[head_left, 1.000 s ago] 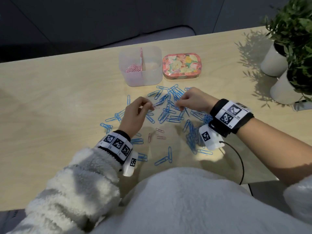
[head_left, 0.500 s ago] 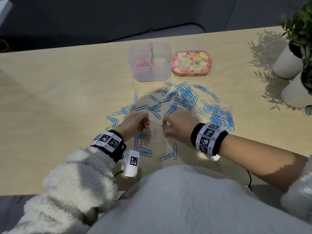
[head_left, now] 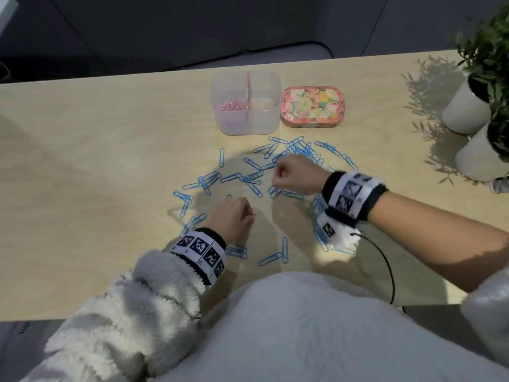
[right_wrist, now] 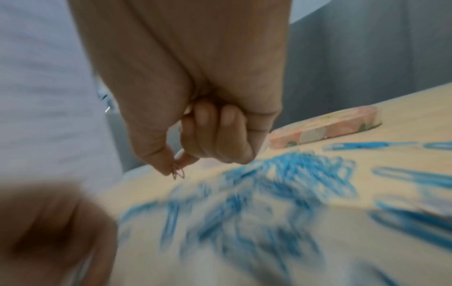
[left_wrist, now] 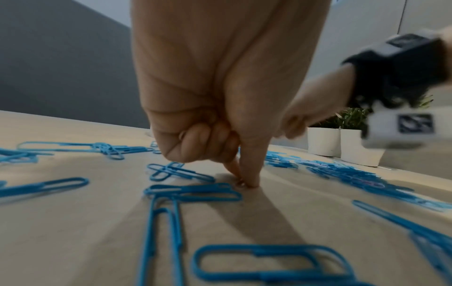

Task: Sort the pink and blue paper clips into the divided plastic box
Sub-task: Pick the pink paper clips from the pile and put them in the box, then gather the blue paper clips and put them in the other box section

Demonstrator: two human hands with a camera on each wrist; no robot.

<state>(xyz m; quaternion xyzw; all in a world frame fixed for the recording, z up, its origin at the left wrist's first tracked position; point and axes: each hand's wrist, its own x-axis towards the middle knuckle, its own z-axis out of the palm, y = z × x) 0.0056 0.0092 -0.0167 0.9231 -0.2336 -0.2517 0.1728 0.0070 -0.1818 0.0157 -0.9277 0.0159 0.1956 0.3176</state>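
Head view: one divided box (head_left: 246, 121), pink clips (head_left: 232, 104) in left half; blue clips (head_left: 249, 179) scattered, too many to count; two hands; two pots (head_left: 465, 109); one tin (head_left: 313, 106).
Left wrist: left hand (left_wrist: 220, 108) curled, fingertips (left_wrist: 249, 180) pressed to table (left_wrist: 281, 222), pinching something unclear.
Right wrist: right hand (right_wrist: 195, 116) raised, pinching one pink clip (right_wrist: 178, 172).

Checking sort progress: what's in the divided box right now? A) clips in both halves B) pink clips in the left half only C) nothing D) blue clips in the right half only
B: the pink clips lie left of the divider in the box; the right half looks bare.
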